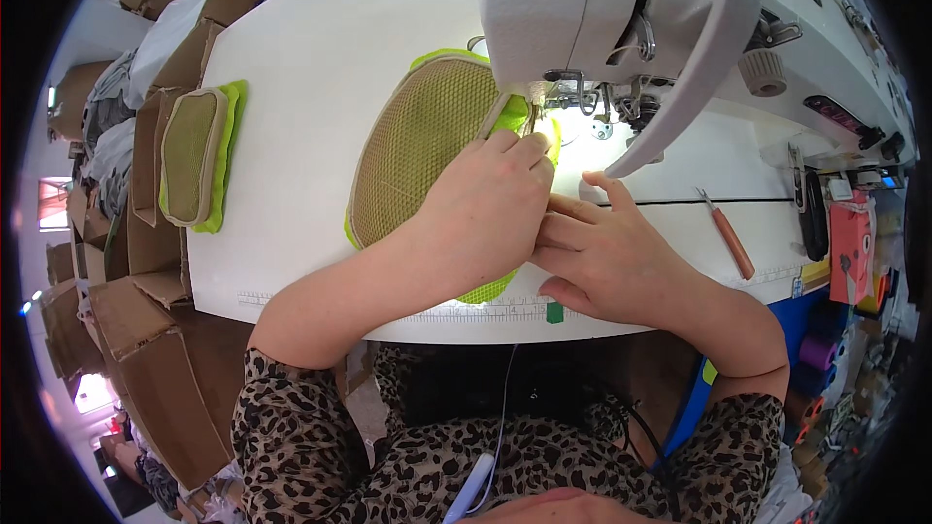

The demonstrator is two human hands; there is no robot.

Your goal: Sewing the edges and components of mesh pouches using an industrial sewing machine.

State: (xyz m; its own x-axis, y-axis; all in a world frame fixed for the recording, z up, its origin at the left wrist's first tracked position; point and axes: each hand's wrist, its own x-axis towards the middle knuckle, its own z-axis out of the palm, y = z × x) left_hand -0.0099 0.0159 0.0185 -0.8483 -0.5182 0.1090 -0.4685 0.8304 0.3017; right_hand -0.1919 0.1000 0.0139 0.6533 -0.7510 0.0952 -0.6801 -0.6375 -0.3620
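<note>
A large rounded piece of olive mesh fabric (408, 150) with beige binding and a neon-green edge lies under the sewing machine head (544, 19). My left hand (495, 184) presses on its right side, fingers bent and closed on the fabric just before the lit needle area. The needle itself cannot be made out. Close beside it, my right hand (616, 257) has its fingers curled at the fabric's right edge, little finger raised; some fingertips are hidden behind my left hand. A bright green mesh part (490, 286) shows below my left wrist.
A smaller mesh piece (192, 160) with neon-green edging lies at the table's left edge, by open cardboard boxes (146, 349). On the right are a seam ripper (728, 238), black-handled snips (814, 218) and a red packet (849, 247). A ruler strip (456, 312) runs along the front edge.
</note>
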